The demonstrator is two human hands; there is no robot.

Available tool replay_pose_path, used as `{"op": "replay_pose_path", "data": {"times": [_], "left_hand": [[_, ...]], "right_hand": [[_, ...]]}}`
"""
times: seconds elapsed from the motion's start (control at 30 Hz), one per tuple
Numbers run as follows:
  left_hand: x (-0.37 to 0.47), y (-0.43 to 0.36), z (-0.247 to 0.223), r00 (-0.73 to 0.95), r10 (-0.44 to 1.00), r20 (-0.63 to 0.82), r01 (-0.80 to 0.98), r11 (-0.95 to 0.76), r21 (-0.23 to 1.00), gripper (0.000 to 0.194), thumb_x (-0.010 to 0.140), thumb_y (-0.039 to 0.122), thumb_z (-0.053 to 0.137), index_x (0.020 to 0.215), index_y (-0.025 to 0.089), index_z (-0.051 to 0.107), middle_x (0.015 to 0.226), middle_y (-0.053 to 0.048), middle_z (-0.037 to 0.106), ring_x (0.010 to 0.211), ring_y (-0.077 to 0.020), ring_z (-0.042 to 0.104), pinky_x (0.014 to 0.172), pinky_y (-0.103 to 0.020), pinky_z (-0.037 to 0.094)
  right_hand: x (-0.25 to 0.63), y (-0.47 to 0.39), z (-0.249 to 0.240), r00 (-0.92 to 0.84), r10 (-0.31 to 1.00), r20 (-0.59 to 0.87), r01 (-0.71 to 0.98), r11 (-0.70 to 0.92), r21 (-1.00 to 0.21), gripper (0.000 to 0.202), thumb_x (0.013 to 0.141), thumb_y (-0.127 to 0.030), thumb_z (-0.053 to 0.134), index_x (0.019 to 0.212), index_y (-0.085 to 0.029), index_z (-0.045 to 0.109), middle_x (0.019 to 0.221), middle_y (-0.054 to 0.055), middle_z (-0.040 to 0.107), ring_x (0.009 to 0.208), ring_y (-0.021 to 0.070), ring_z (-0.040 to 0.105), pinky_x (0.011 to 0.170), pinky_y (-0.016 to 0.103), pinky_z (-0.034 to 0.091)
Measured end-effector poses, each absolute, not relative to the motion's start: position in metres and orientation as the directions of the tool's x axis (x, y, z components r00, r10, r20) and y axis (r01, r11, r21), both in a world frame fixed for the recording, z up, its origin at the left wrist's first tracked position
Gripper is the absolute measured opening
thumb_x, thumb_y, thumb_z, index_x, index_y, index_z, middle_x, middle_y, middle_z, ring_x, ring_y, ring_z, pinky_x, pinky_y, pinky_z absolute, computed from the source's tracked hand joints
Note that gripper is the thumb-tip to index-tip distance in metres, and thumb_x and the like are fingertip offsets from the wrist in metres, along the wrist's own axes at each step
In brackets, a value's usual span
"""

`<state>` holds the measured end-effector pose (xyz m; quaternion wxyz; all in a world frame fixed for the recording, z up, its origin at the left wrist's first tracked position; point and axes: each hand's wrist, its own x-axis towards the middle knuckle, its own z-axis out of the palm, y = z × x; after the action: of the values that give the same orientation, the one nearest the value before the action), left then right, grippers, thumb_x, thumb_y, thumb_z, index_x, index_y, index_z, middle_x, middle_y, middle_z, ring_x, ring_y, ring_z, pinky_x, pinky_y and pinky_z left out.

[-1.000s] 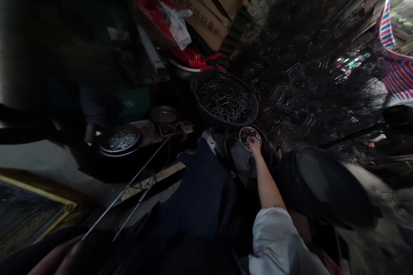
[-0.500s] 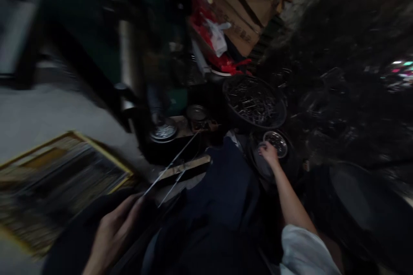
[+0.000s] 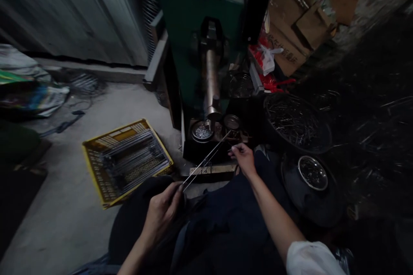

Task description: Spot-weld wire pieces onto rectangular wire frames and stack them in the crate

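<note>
My left hand (image 3: 164,206) is closed around the near end of thin metal rods (image 3: 203,163), which slant up and right toward the machine. My right hand (image 3: 243,158) is pinched closed beside the rods' far end. Whatever its fingertips hold is too small and dark to make out. Just beyond the rods, a round dish (image 3: 202,131) of small shiny metal bits sits under the machine's steel shaft (image 3: 212,79). Right of that dish is a round metal piece (image 3: 232,122). A shiny-rimmed bowl (image 3: 312,173) of small metal parts stands to the right of my right forearm.
On the floor at left lies a yellow crate (image 3: 97,176) holding metal rods. A dark basin (image 3: 322,137) full of metal pieces stands at right, with a cardboard box (image 3: 287,47) behind it. The green machine body (image 3: 183,30) rises ahead. A wood strip (image 3: 214,169) lies below the rods.
My right hand has left the bowl of small parts and come left to the rods' far end. My left hand still holds the rods. The view has swung left.
</note>
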<state>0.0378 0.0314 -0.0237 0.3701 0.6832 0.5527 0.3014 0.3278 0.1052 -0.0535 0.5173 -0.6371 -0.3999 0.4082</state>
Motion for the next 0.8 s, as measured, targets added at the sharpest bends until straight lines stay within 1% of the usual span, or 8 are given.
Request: {"op": "replay_pose_path", "data": {"times": [0.07, 0.1, 0.17, 0.23, 0.33, 0.43, 0.53, 0.8], "left_hand": [[0.03, 0.03, -0.025, 0.186, 0.982, 0.021, 0.535, -0.12, 0.836, 0.031, 0.093, 0.04, 0.045, 0.096, 0.016, 0.065, 0.064, 0.0, 0.065, 0.054, -0.0132, 0.06, 0.053, -0.02, 0.043], [0.026, 0.029, -0.025, 0.177, 0.984, 0.032, 0.539, -0.124, 0.833, 0.031, 0.093, 0.04, 0.045, 0.096, 0.016, 0.065, 0.064, 0.001, 0.065, 0.053, -0.0132, 0.06, 0.052, -0.02, 0.043], [0.019, 0.028, -0.026, 0.169, 0.984, 0.063, 0.545, -0.147, 0.826, 0.03, 0.093, 0.039, 0.045, 0.096, 0.017, 0.065, 0.062, 0.001, 0.065, 0.052, -0.013, 0.06, 0.051, -0.02, 0.043], [0.014, 0.028, -0.025, 0.166, 0.98, 0.11, 0.546, -0.184, 0.818, 0.028, 0.093, 0.037, 0.046, 0.095, 0.017, 0.065, 0.059, 0.002, 0.063, 0.049, -0.0121, 0.059, 0.05, -0.019, 0.043], [0.01, 0.029, -0.023, 0.164, 0.966, 0.199, 0.534, -0.256, 0.805, 0.024, 0.093, 0.032, 0.047, 0.095, 0.016, 0.066, 0.063, 0.002, 0.067, 0.05, -0.0113, 0.062, 0.05, -0.017, 0.045], [0.008, 0.029, -0.021, 0.149, 0.946, 0.288, 0.523, -0.323, 0.789, 0.023, 0.093, 0.029, 0.048, 0.097, 0.016, 0.066, 0.073, -0.001, 0.073, 0.056, -0.012, 0.067, 0.053, -0.015, 0.049], [0.006, 0.03, -0.02, 0.144, 0.915, 0.377, 0.529, -0.393, 0.752, 0.023, 0.094, 0.027, 0.048, 0.099, 0.015, 0.066, 0.079, -0.004, 0.075, 0.06, -0.0134, 0.07, 0.057, -0.014, 0.051], [0.006, 0.031, -0.019, 0.15, 0.868, 0.474, 0.55, -0.472, 0.689, 0.024, 0.094, 0.024, 0.046, 0.101, 0.012, 0.065, 0.081, -0.007, 0.076, 0.063, -0.0148, 0.072, 0.061, -0.013, 0.054]], "right_hand": [[0.296, 0.113, -0.055, 0.305, 0.918, -0.254, -0.211, -0.195, -0.958, 0.026, 0.072, -0.04, 0.073, 0.077, -0.019, 0.058, 0.072, 0.002, 0.07, 0.065, 0.0166, 0.07, 0.056, 0.023, 0.053], [0.282, 0.116, -0.052, 0.282, 0.91, -0.304, -0.317, -0.21, -0.925, 0.028, 0.07, -0.039, 0.075, 0.076, -0.019, 0.057, 0.073, 0.003, 0.071, 0.066, 0.016, 0.071, 0.055, 0.022, 0.053], [0.259, 0.12, -0.044, 0.237, 0.903, -0.359, -0.46, -0.221, -0.86, 0.029, 0.068, -0.037, 0.078, 0.075, -0.018, 0.057, 0.074, 0.004, 0.072, 0.067, 0.0152, 0.071, 0.054, 0.02, 0.054], [0.244, 0.123, -0.035, 0.207, 0.905, -0.371, -0.533, -0.213, -0.819, 0.028, 0.069, -0.035, 0.078, 0.075, -0.018, 0.056, 0.074, 0.004, 0.073, 0.067, 0.0149, 0.072, 0.054, 0.019, 0.054], [0.232, 0.123, -0.024, 0.196, 0.908, -0.369, -0.563, -0.204, -0.801, 0.026, 0.07, -0.032, 0.077, 0.076, -0.019, 0.056, 0.075, 0.003, 0.073, 0.07, 0.015, 0.072, 0.055, 0.019, 0.055], [0.229, 0.122, -0.017, 0.207, 0.912, -0.355, -0.542, -0.195, -0.818, 0.024, 0.071, -0.032, 0.077, 0.077, -0.02, 0.057, 0.077, 0.003, 0.073, 0.072, 0.0154, 0.072, 0.055, 0.019, 0.055], [0.228, 0.121, -0.011, 0.225, 0.911, -0.345, -0.514, -0.189, -0.837, 0.024, 0.071, -0.032, 0.077, 0.077, -0.02, 0.057, 0.078, 0.003, 0.074, 0.072, 0.0158, 0.072, 0.053, 0.019, 0.055], [0.228, 0.12, -0.007, 0.235, 0.913, -0.332, -0.512, -0.174, -0.841, 0.025, 0.07, -0.031, 0.076, 0.079, -0.02, 0.055, 0.079, 0.004, 0.074, 0.071, 0.0158, 0.073, 0.054, 0.018, 0.055]]}}
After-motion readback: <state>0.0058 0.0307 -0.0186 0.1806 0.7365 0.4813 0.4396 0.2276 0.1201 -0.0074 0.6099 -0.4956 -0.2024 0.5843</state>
